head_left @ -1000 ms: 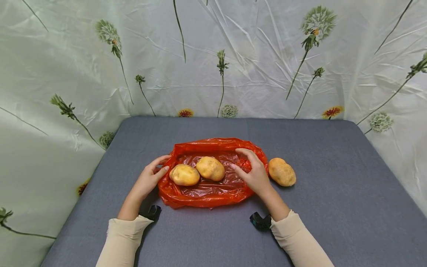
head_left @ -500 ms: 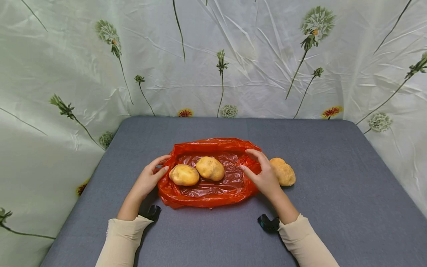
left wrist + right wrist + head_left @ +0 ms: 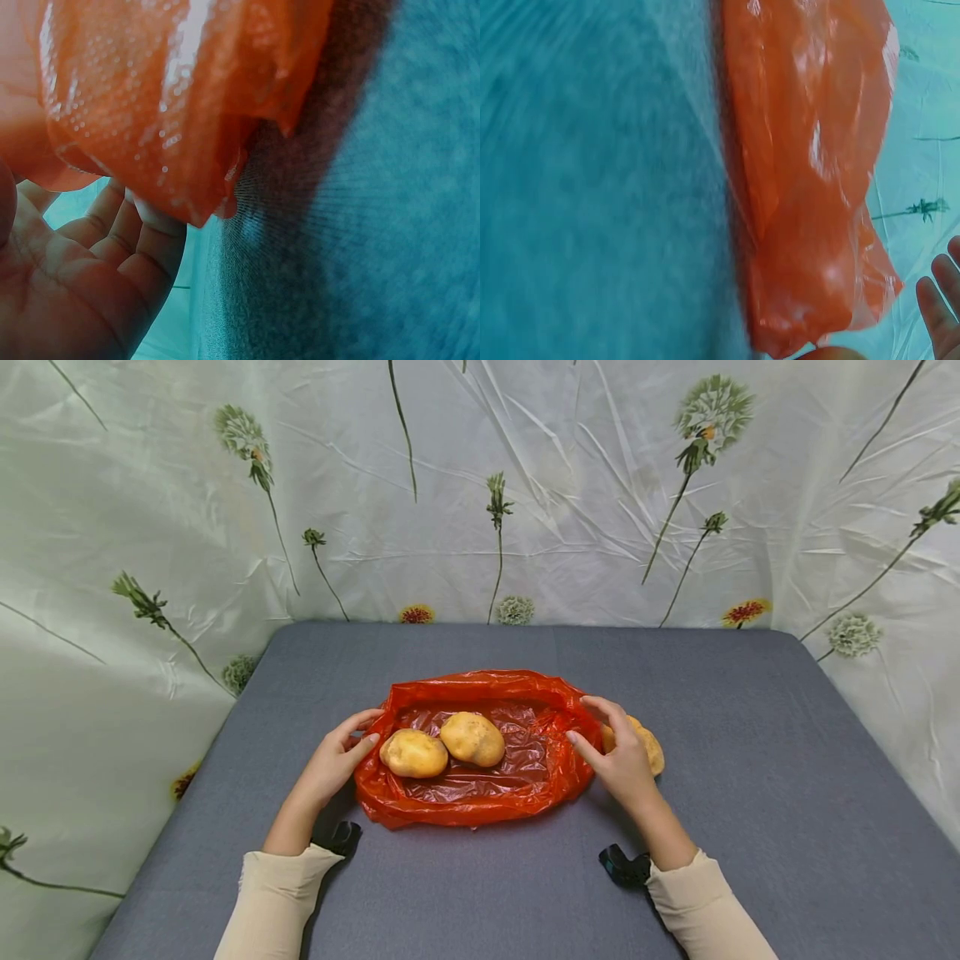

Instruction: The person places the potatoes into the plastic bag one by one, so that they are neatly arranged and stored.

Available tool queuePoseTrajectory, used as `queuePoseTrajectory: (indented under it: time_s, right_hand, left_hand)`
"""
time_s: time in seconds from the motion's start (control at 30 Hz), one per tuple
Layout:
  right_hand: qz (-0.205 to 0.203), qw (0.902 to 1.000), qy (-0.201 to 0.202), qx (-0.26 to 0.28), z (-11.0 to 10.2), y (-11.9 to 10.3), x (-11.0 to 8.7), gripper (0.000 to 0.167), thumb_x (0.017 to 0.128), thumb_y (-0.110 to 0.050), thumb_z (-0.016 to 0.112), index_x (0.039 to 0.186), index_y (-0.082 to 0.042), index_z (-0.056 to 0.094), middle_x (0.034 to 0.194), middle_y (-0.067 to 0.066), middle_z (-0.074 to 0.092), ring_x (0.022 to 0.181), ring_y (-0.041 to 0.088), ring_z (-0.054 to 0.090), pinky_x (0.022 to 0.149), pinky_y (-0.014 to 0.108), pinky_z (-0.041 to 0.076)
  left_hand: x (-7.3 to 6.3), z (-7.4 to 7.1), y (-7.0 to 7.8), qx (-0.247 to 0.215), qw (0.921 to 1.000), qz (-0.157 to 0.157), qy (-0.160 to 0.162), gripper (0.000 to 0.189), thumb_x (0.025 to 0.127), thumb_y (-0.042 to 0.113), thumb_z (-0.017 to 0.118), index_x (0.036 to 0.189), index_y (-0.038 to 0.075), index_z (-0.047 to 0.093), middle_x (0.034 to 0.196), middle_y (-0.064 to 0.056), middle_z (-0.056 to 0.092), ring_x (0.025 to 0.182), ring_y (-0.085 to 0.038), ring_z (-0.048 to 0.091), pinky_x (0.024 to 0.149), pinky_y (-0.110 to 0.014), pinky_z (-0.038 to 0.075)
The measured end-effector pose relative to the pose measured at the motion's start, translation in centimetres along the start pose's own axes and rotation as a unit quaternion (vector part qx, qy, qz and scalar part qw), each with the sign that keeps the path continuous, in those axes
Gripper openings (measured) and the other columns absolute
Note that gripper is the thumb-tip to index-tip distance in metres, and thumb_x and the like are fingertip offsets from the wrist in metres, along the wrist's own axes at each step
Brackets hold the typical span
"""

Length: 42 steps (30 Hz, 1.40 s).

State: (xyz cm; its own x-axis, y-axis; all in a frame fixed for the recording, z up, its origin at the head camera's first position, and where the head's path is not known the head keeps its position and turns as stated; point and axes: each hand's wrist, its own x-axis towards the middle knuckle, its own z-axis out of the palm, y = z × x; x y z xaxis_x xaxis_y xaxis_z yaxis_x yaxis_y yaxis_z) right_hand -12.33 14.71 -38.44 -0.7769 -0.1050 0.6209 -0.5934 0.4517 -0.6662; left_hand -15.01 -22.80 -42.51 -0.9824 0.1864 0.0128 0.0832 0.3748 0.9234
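Note:
An orange-red plastic bag [image 3: 472, 814] lies spread on the table with its mouth facing up. Inside it two potatoes [image 3: 414, 753] [image 3: 472, 739] sit side by side. My left hand [image 3: 333, 764] is at the bag's left edge, thumb and fingers apart, its fingertips touching the plastic. In the left wrist view the bag [image 3: 165, 97] hides those fingertips. Past the bag's right rim, my right hand [image 3: 622, 760] hovers with fingers spread and holds nothing. A third potato [image 3: 651, 747] lies on the table beyond that hand, partly covered by it.
The grey cloth-covered table [image 3: 480, 902] extends around the bag. Behind and beside it hangs a pale curtain [image 3: 420, 552] with printed flowers. Black wrist straps [image 3: 628, 867] sit by both cream sleeves [image 3: 273, 897].
My right hand has moved right, from over the bag's right part to past its rim, and now covers part of the third potato. The left hand and the bag's potatoes stay put.

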Motion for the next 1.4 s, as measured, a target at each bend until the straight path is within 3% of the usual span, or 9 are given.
queuePoseTrajectory:
  time_s: [0.23, 0.47, 0.7, 0.93, 1.07, 1.17, 1.4]
  right_hand:
    - [-0.012, 0.9989, 0.033, -0.031, -0.9, 0.5, -0.3, 0.048, 0.065, 0.014, 0.071, 0.108, 0.014, 0.051, 0.103, 0.027, 0.056, 0.096, 0.036, 0.052, 0.088, 0.018, 0.036]
    - [-0.013, 0.9984, 0.048, -0.029, -2.1, 0.8, -0.7, 0.047, 0.064, 0.018, 0.07, 0.107, 0.015, 0.051, 0.103, 0.028, 0.056, 0.097, 0.029, 0.052, 0.088, 0.019, 0.035]
    - [-0.011, 0.9974, 0.062, -0.035, -3.2, 1.4, -1.1, 0.047, 0.063, 0.021, 0.068, 0.106, 0.017, 0.051, 0.101, 0.03, 0.055, 0.094, 0.031, 0.051, 0.087, 0.019, 0.036]
    - [0.008, 0.9964, 0.066, -0.053, -4.3, 2.1, -1.9, 0.048, 0.062, 0.022, 0.068, 0.107, 0.017, 0.051, 0.101, 0.03, 0.055, 0.1, 0.01, 0.051, 0.087, 0.018, 0.036]
    - [0.019, 0.9959, 0.062, -0.063, -4.6, 2.3, -2.1, 0.048, 0.063, 0.021, 0.068, 0.107, 0.017, 0.05, 0.102, 0.03, 0.055, 0.099, 0.02, 0.052, 0.087, 0.017, 0.035]
    - [0.027, 0.9956, 0.058, -0.069, -4.8, 2.6, -2.3, 0.048, 0.064, 0.019, 0.068, 0.108, 0.017, 0.05, 0.103, 0.03, 0.055, 0.099, 0.024, 0.052, 0.087, 0.015, 0.034]
    - [0.051, 0.9952, 0.051, -0.066, -4.9, 3.4, -2.7, 0.046, 0.066, 0.017, 0.068, 0.109, 0.016, 0.05, 0.104, 0.029, 0.055, 0.1, 0.016, 0.051, 0.087, 0.017, 0.035]
  left_hand:
    - [0.0, 0.0, -0.1, 0.001, 1.0, -0.003, 0.001, 0.041, 0.092, 0.02, 0.052, 0.131, 0.012, 0.044, 0.117, -0.018, 0.046, 0.081, -0.026, 0.053, 0.062, -0.03, 0.049]
    - [0.0, 0.0, -0.1, -0.005, 1.0, -0.004, -0.001, 0.041, 0.092, 0.02, 0.052, 0.131, 0.012, 0.044, 0.118, -0.018, 0.046, 0.08, -0.026, 0.054, 0.061, -0.03, 0.049]
    - [0.0, 0.0, -0.1, -0.001, 1.0, -0.006, 0.001, 0.04, 0.092, 0.019, 0.052, 0.13, 0.012, 0.044, 0.117, -0.018, 0.046, 0.08, -0.026, 0.053, 0.061, -0.03, 0.049]
    - [-0.1, 0.0, 0.2, 0.003, 1.0, -0.006, 0.001, 0.04, 0.092, 0.02, 0.052, 0.13, 0.012, 0.044, 0.117, -0.018, 0.046, 0.08, -0.027, 0.052, 0.061, -0.03, 0.049]
    - [0.0, 0.0, 0.2, 0.001, 0.9999, -0.011, 0.001, 0.04, 0.092, 0.02, 0.052, 0.13, 0.012, 0.044, 0.118, -0.018, 0.046, 0.079, -0.027, 0.052, 0.06, -0.03, 0.049]
    - [-0.1, 0.0, 0.6, -0.004, 0.9999, -0.014, -0.002, 0.04, 0.092, 0.018, 0.052, 0.13, 0.012, 0.044, 0.119, -0.018, 0.046, 0.078, -0.026, 0.052, 0.059, -0.03, 0.049]
    - [-0.8, 0.2, 2.9, -0.008, 0.9998, -0.018, -0.004, 0.039, 0.092, 0.007, 0.049, 0.13, 0.002, 0.042, 0.117, -0.023, 0.045, 0.077, -0.029, 0.051, 0.057, -0.029, 0.048]
